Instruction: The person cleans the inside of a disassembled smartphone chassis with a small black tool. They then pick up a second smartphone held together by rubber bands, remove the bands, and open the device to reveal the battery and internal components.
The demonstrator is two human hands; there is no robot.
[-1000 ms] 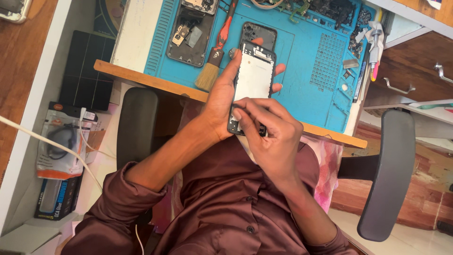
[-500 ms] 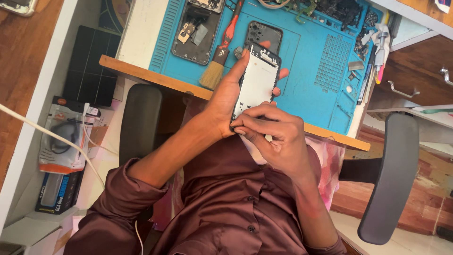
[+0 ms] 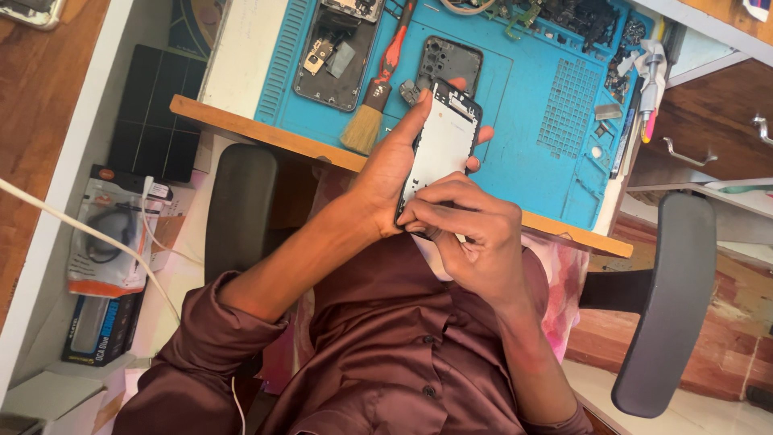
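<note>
My left hand (image 3: 385,173) grips a phone frame (image 3: 441,145) with a white inner face, held upright above the bench's front edge. My right hand (image 3: 471,234) has its fingertips pinched at the frame's lower end, touching it. On the blue work mat (image 3: 523,105) behind lie an opened phone body (image 3: 334,52), a dark back cover (image 3: 449,60) and a brush with a red handle (image 3: 377,89).
Small parts and tools crowd the mat's far right (image 3: 620,56). A wooden bench edge (image 3: 266,133) runs below the mat. Black chair armrests stand at left (image 3: 240,209) and right (image 3: 672,298). Packaged cables (image 3: 109,242) and a white cord (image 3: 88,234) lie at left.
The view has shifted slightly. Both hands stay on the phone frame, and my right fingers keep working at its lower end.
</note>
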